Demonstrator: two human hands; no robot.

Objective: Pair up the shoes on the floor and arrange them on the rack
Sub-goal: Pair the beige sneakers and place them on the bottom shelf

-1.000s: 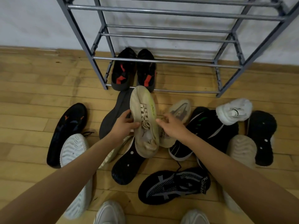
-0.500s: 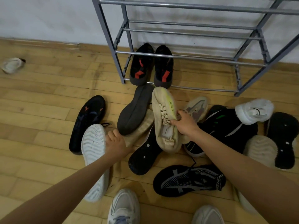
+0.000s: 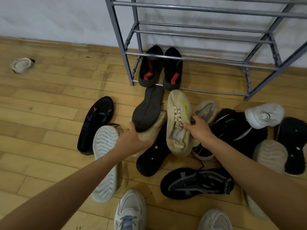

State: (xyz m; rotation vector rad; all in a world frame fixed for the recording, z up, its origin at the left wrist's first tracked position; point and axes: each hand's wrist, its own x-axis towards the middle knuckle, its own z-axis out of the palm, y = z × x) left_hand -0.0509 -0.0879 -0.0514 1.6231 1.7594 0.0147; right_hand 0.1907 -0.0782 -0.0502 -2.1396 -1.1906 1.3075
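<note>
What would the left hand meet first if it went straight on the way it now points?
Probably the dark grey sole of the overturned shoe: the left hand, gripping the beige shoe under it, already points at it. Depth is unclear.

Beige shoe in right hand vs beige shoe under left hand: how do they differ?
The right hand holds its beige shoe laces up and fully visible. The left hand grips the other beige shoe on its side, half buried under a dark grey sole. Both share the same beige colour.
</note>
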